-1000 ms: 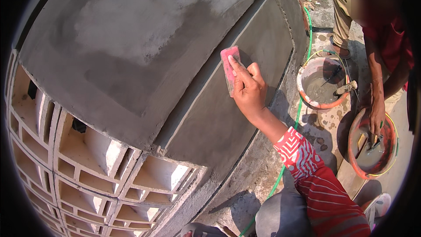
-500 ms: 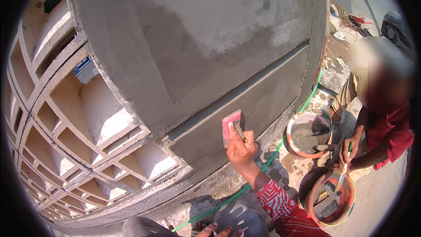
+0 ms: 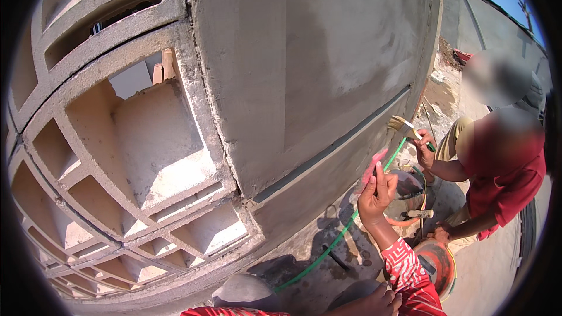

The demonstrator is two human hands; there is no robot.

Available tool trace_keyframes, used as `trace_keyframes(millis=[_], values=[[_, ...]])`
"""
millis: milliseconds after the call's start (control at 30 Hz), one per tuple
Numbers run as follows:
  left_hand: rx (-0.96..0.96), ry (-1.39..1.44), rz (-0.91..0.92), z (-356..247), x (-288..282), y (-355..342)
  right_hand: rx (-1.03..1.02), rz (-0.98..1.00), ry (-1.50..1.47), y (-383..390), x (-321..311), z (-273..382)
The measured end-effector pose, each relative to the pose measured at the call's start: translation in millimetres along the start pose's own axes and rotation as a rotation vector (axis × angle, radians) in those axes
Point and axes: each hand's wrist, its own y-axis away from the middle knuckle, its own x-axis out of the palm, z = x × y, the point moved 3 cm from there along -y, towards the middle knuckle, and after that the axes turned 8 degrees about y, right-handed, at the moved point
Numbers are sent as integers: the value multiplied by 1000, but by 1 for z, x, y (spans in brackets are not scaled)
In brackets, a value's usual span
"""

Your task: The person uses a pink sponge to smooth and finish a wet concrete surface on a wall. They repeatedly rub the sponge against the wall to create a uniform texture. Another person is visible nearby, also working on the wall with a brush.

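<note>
My right hand (image 3: pixel 376 196), in a red and white patterned sleeve, is raised in front of the grey plastered wall (image 3: pixel 246 82). Its thumb and fingers close on a small pink block (image 3: pixel 370 171), seen nearly edge-on and partly hidden by the fingers. A small gap seems to separate the block from the lower wall band. My left hand (image 3: pixel 377 303) is low by my knee at the bottom edge, fingers loosely bent, with nothing visible in it. Just beyond the block, a co-worker's hand (image 3: pixel 425 149) lifts a flat brush (image 3: pixel 405 124) toward the wall.
A pierced concrete block screen (image 3: pixel 126 231) fills the left. A green hose (image 3: pixel 328 250) crosses the ground beside a dark rod (image 3: pixel 335 258). Two buckets, the farther one (image 3: pixel 404 208) and the nearer orange one (image 3: pixel 451 269), stand near the co-worker in red (image 3: pixel 509 190).
My view has turned, shifting the wall rightward. My right hand, still gripping the pink block, appears farther right. The co-worker's brush has risen from the near bucket toward the wall.
</note>
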Motion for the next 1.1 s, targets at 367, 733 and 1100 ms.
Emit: trace_keyframes(millis=[367, 733, 1100], values=[[163, 920, -559, -6, 12, 6, 225, -195, -16, -50, -10, 105], [185, 860, -1, -3, 98, 23, 663, -87, -156, 66, 13, 152], [-133, 1377, -125, -27, 93, -2, 508, -21, -387, 57, -10, 204]])
